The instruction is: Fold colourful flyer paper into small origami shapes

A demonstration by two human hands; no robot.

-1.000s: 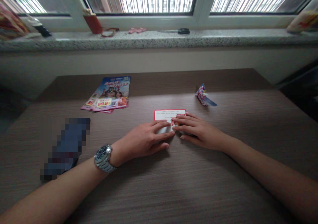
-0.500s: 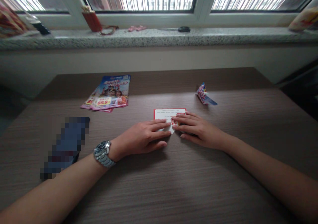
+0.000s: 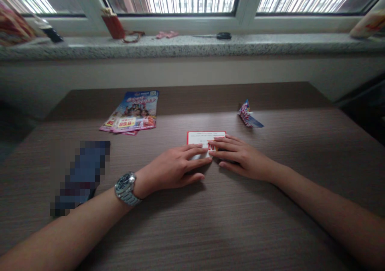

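A small white paper with a red border (image 3: 197, 137) lies on the brown table (image 3: 192, 223) in the middle of the head view. My left hand (image 3: 177, 164), with a metal watch (image 3: 126, 187) on the wrist, rests its spread fingers on the paper's lower left part. From the right, my right hand (image 3: 239, 154) lies flat with its fingers over the paper's right part. The fingertips of both hands meet or nearly meet near the lower edge, which they partly hide.
Colourful flyers (image 3: 136, 110) lie at the back left, a pixelated dark object (image 3: 86, 170) at the left. A folded paper piece (image 3: 248, 116) stands at the back right. On the windowsill (image 3: 186, 48) are a red container (image 3: 113, 25) and a dark-handled tool (image 3: 223, 35).
The fingers of my left hand have slid slightly right along the paper's lower edge, toward my right fingertips. My right hand has stayed nearly still.
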